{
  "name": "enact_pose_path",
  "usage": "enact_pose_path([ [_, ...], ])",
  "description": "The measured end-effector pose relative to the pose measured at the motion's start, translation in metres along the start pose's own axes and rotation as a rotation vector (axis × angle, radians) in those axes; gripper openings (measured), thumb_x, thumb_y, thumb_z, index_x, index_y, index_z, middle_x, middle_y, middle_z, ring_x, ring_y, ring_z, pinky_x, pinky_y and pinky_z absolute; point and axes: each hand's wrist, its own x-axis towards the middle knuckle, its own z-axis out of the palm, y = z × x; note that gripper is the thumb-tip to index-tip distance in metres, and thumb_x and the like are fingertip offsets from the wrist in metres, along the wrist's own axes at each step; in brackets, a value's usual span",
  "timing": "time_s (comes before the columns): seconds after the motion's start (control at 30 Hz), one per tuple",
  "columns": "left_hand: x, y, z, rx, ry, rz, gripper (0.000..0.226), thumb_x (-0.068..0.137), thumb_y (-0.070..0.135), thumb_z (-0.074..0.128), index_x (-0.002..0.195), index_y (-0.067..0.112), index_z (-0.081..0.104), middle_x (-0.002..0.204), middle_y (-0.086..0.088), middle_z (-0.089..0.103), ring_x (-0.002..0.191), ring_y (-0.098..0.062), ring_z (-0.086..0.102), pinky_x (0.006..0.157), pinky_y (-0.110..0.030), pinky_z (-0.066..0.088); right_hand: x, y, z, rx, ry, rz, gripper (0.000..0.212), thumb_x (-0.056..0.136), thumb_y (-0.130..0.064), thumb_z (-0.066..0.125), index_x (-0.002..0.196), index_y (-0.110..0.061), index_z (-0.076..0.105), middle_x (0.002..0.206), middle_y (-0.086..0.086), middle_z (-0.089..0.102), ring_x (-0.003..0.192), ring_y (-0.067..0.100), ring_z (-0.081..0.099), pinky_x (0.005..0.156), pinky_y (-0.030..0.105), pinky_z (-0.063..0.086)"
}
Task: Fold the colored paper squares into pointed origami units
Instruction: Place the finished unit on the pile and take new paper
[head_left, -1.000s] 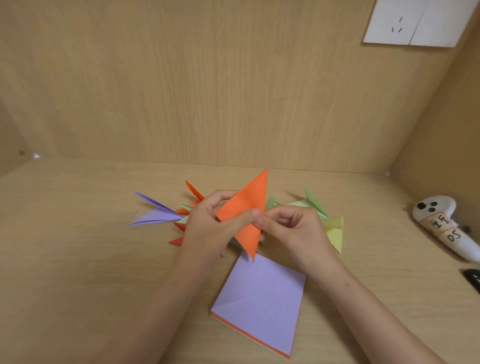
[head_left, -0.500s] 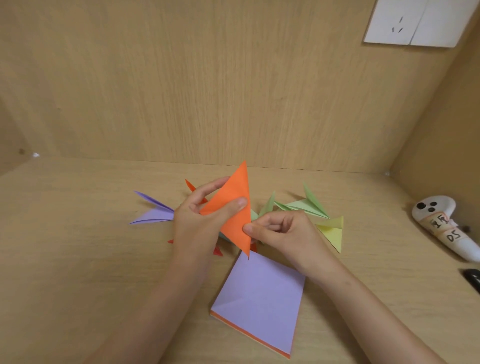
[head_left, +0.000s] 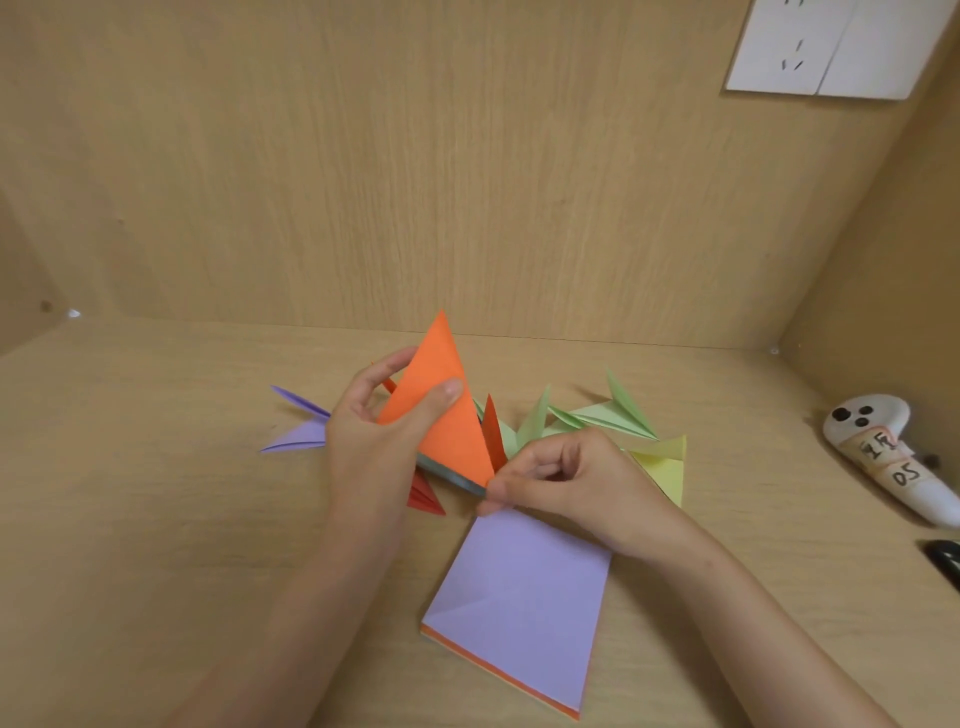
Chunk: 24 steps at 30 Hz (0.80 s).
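While the orange unit (head_left: 447, 415) stands at frame centre above the worktop (head_left: 156, 519), we note its long axis running from upper tip to lower-right point; the left hand (head_left: 369, 447) grips its middle, and the right hand (head_left: 566, 478) pinches the lower point.

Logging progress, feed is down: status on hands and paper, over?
Left hand grips orange paper, point up. Right hand pinches its lower tip. Finished units lie close behind, purple stack below.
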Motion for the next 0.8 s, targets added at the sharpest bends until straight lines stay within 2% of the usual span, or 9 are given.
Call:
enact_pose_path([
  [0.07,0.003,0.0,-0.002,-0.02,0.037,-0.009,0.034,0.071,0.015,0.08,0.095,0.032,0.064,0.097,0.003,0.073,0.08,-0.011,0.068,0.068,-0.025,0.055,0.0,0.0,-0.004,-0.056,-0.028,0.009,0.009,0.084,-0.012,0.071,0.081,-0.005,0.076,0.083,0.003,0.076,0.079,0.012,0.067,0.079,0.025,0.048],
  [0.13,0.006,0.002,-0.005,-0.041,0.053,-0.019,0.033,0.071,0.017,0.08,0.094,0.033,0.063,0.092,0.007,0.073,0.078,-0.009,0.068,0.066,-0.023,0.054,0.0,0.001,-0.005,-0.076,-0.008,-0.005,0.009,0.084,-0.009,0.069,0.079,-0.005,0.075,0.081,0.003,0.076,0.077,0.013,0.066,0.081,0.028,0.049],
  [0.3,0.001,-0.002,0.001,0.097,-0.135,-0.045,0.038,0.071,0.011,0.079,0.101,0.03,0.065,0.09,0.006,0.071,0.075,-0.006,0.067,0.064,-0.017,0.053,0.002,-0.007,-0.01,0.151,0.242,-0.107,0.016,0.084,-0.018,0.067,0.074,-0.005,0.069,0.077,0.005,0.074,0.058,0.008,0.057,0.055,0.008,0.039],
  [0.37,-0.003,-0.004,0.004,0.129,-0.219,-0.066,0.041,0.069,0.009,0.08,0.102,0.028,0.066,0.089,0.002,0.072,0.076,-0.008,0.067,0.062,-0.016,0.052,0.003,-0.007,-0.009,0.196,0.236,-0.113,0.012,0.078,-0.018,0.069,0.076,-0.006,0.069,0.072,0.005,0.071,0.054,0.006,0.056,0.052,0.007,0.038],
  [0.47,-0.005,-0.006,0.005,0.143,-0.272,-0.082,0.041,0.068,0.009,0.081,0.099,0.031,0.067,0.091,-0.002,0.074,0.078,-0.012,0.068,0.063,-0.017,0.053,0.005,-0.003,-0.007,0.223,0.219,-0.084,0.003,0.078,-0.007,0.071,0.076,-0.006,0.069,0.066,0.002,0.068,0.051,0.005,0.055,0.05,0.009,0.038],
  [0.6,-0.005,-0.005,0.006,0.133,-0.302,-0.085,0.041,0.069,0.007,0.079,0.101,0.031,0.068,0.081,0.0,0.075,0.073,-0.012,0.069,0.063,-0.019,0.054,0.006,0.0,-0.009,0.21,0.236,-0.053,0.017,0.066,-0.025,0.075,0.075,-0.01,0.071,0.066,0.003,0.069,0.054,0.008,0.056,0.046,0.017,0.036],
  [0.8,-0.006,-0.005,0.004,0.136,-0.358,-0.089,0.043,0.07,0.009,0.079,0.107,0.029,0.068,0.089,0.001,0.075,0.076,-0.01,0.069,0.063,-0.017,0.052,0.006,0.001,-0.007,0.176,0.219,-0.06,0.015,0.07,-0.025,0.074,0.075,-0.01,0.072,0.066,0.009,0.066,0.053,0.008,0.052,0.049,0.016,0.034],
])
